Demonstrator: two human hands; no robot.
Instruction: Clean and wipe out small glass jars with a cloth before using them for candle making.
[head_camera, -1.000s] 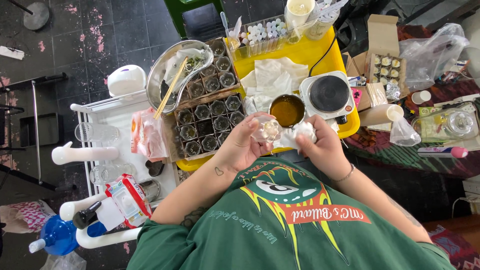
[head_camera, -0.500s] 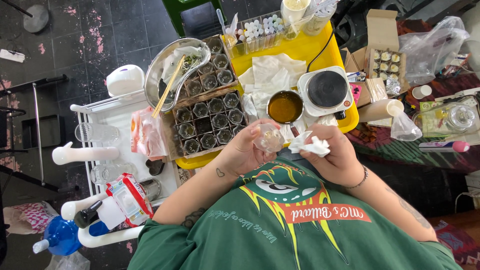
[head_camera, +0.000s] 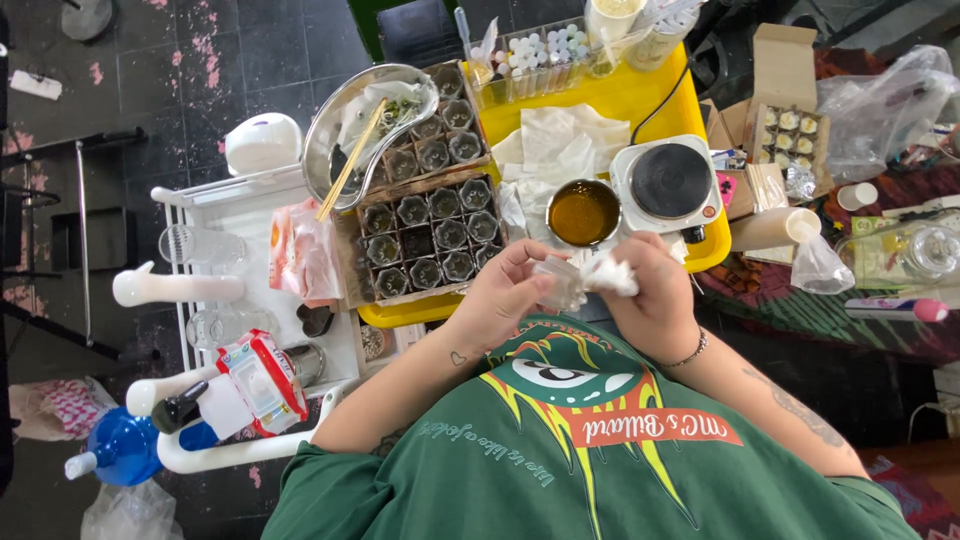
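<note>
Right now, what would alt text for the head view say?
A person in a green shirt holds a small clear jar in the left hand and presses white tissue to it with the right hand, above a yellow tray bearing a hotplate.

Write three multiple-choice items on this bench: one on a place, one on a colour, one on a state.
1. Where does the small pot of amber liquid stand?
A. In the metal bowl
B. Beside the electric hotplate
C. On the white trolley

2. What colour is the tray under the hotplate?
A. Yellow
B. Red
C. Blue

3. What is in the right hand?
A. Nothing
B. A pair of chopsticks
C. A crumpled white tissue

Answers:
1. B: the small pot of amber liquid stands right next to the electric hotplate.
2. A: the tray is bright yellow.
3. C: the right hand grips a crumpled white tissue against the small clear jar held by the left hand.
</note>
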